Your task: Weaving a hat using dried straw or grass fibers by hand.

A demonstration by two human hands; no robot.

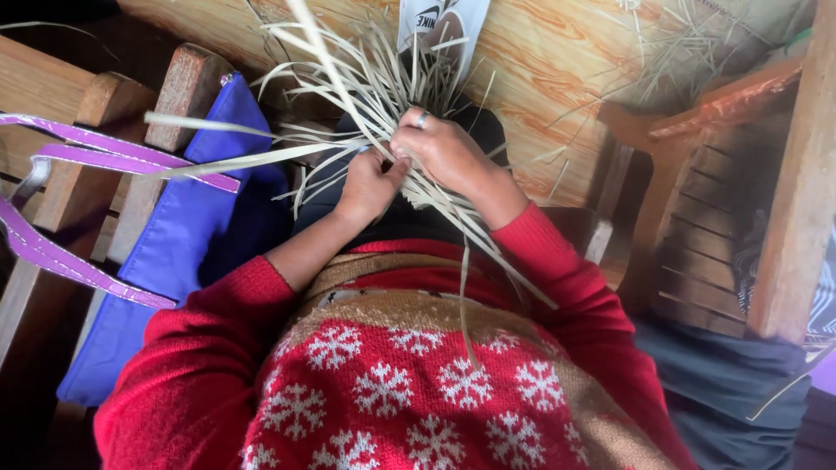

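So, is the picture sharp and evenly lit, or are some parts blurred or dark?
Head view: soft, even daylight with no glare; the two hands and the pale dry straw strips are fairly sharp, the red knitted sweater with white snowflakes nearest the lens is slightly soft, the lower left corner falls into dark shadow, and the wide lens bends the edges.

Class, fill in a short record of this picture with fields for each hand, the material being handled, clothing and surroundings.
Left hand: pinching pale strips, fingers closed
Right hand: gripping the same strips, ring on one finger
Material: bundle of thin pale straw strips, fanning outward from the hands
Clothing: red sweater with white snowflakes
Left side: blue bag with purple straps on a wooden chair
Right side: wooden slatted chair
Floor: wood-patterned floor, loose strips scattered
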